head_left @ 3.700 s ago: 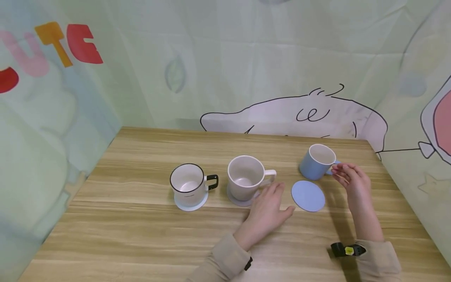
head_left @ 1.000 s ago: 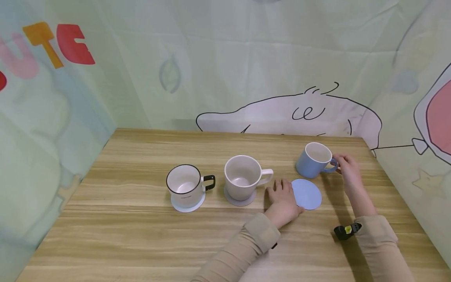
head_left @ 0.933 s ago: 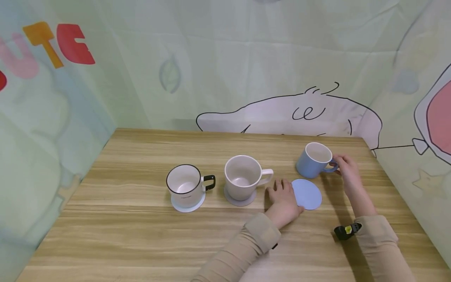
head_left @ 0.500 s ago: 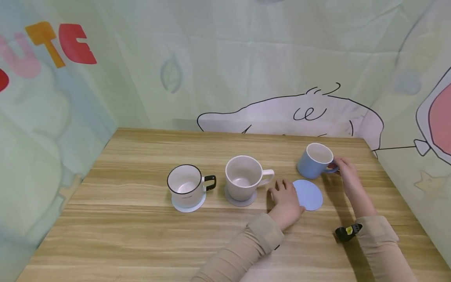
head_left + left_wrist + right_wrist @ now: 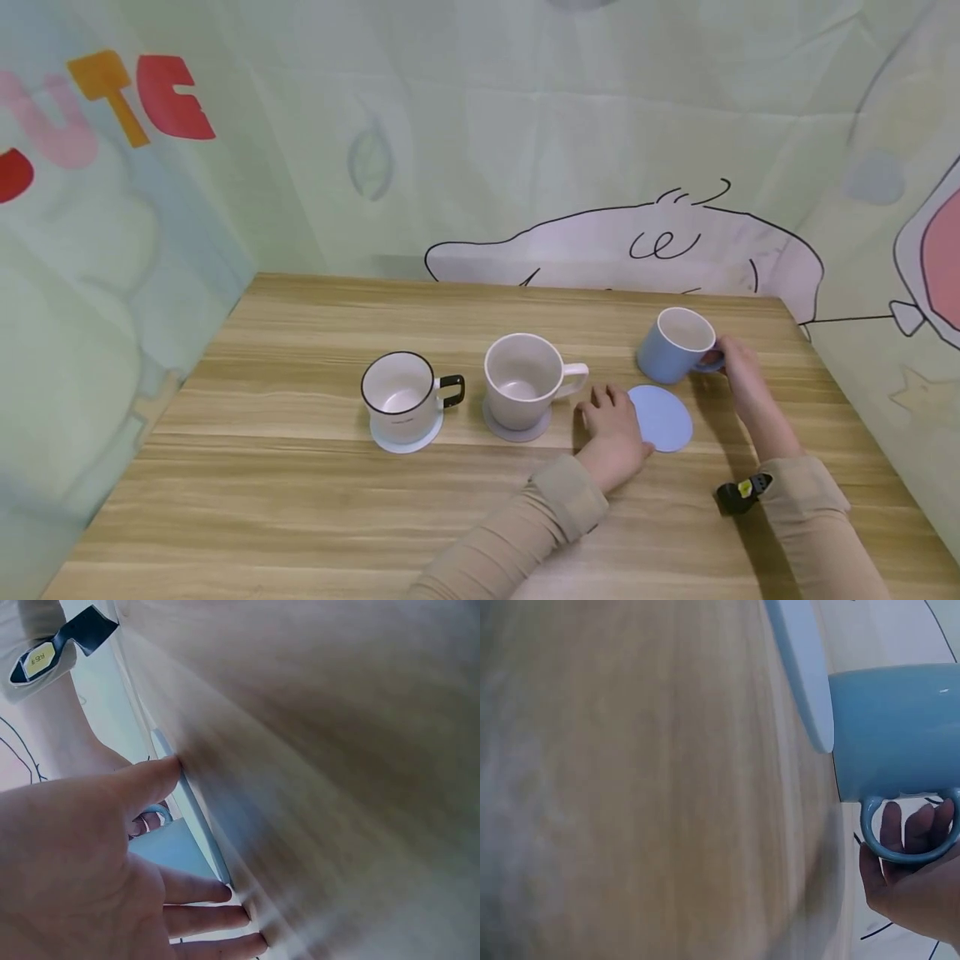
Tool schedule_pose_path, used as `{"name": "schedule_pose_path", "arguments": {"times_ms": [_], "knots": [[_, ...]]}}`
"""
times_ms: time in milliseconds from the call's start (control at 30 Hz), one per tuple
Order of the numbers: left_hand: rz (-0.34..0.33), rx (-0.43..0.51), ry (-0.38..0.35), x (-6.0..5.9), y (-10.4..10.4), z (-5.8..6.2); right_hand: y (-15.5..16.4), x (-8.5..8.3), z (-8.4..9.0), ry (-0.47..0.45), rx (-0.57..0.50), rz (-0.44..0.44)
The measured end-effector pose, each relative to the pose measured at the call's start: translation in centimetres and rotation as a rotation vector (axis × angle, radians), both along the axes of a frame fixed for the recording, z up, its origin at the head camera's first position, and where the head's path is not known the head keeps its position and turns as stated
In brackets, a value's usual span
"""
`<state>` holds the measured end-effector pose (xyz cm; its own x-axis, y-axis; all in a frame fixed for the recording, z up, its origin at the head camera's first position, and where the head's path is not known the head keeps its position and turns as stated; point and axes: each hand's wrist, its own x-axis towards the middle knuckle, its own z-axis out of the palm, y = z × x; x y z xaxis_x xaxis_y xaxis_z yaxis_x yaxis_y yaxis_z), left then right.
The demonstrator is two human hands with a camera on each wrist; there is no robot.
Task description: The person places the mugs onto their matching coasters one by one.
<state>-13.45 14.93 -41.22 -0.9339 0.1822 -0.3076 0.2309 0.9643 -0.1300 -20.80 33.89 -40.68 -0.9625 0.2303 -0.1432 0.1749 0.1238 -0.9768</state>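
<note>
**Two hands, one blue mug and its coaster**

Two hands work the right end of the wooden table (image 5: 300, 467). Right hand (image 5: 738, 367) is at the blue mug (image 5: 675, 346), fingers curled through its handle; the mug stands upright on the table, just behind the blue coaster (image 5: 663, 417). Left hand (image 5: 615, 425) lies flat, fingers straight and relaxed, its thumb side pressed against the coaster's left edge, gripping nothing. The coaster lies flat between the two hands. Over to the left, a cream mug (image 5: 521, 379) sits on a grey coaster (image 5: 517, 429), and a white mug with a black handle (image 5: 405, 392) stands on a pale coaster (image 5: 405, 437).
</note>
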Motion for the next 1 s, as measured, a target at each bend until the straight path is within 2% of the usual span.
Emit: {"name": "schedule_pose_path", "arguments": {"times_ms": [133, 267, 367, 500, 600, 767, 1000], "knots": [[-0.004, -0.002, 0.002, 0.1, 0.0, 0.0, 0.3, -0.3, -1.1, 0.045, -0.012, -0.02], [0.0, 0.002, 0.006, 0.1, -0.1, 0.0, 1.9, -2.0, -3.8, 0.084, -0.12, -0.014], [-0.003, 0.005, 0.012, 0.1, -0.1, 0.0, 2.9, -2.9, -5.1, 0.1, -0.233, 0.007], [-0.012, 0.007, 0.016, 0.2, -0.2, 0.2, 2.3, -2.2, -4.1, 0.106, -0.306, -0.001], [-0.016, 0.006, 0.015, 0.2, -0.2, 0.3, 1.2, -1.2, -2.9, 0.118, -0.281, -0.007], [-0.02, -0.002, 0.011, 0.2, -0.2, 0.3, -0.3, -0.1, -1.2, 0.106, -0.316, -0.039], [-0.02, 0.002, 0.005, 0.0, -0.2, 0.2, -0.6, 0.0, -0.8, 0.078, -0.368, -0.059]]}}
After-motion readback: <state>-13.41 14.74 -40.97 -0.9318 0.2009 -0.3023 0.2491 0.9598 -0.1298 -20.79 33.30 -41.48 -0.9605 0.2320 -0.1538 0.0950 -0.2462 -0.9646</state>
